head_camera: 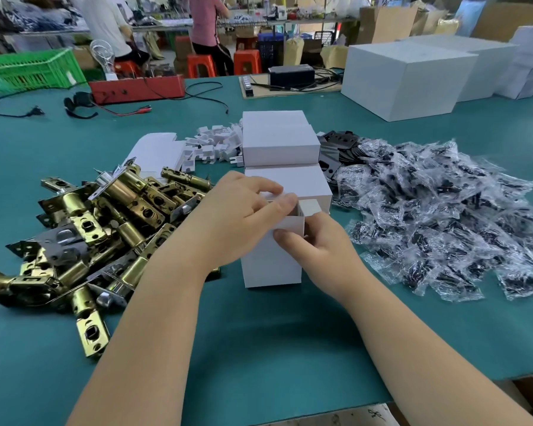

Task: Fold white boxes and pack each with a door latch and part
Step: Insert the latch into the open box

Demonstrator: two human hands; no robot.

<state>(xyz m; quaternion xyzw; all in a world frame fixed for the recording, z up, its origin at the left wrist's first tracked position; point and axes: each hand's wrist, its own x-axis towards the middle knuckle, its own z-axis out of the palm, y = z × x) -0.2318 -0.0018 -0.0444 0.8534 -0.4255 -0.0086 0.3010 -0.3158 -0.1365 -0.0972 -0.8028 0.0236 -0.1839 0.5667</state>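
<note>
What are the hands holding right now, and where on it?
Both hands, left hand and right hand, grip the upright white box at its open top flaps.

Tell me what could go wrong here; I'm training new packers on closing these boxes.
1. Both hands, left and right, work the flaps of the upright white box; a hard press could crease a flap.
2. The latch pile lies against the left forearm, so a sweep could scatter latches.
3. The stacked boxes behind could be toppled.

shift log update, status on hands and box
Left hand and right hand both pinching flaps of small white cardboard box, upright, top open. Nothing in the way.
</note>
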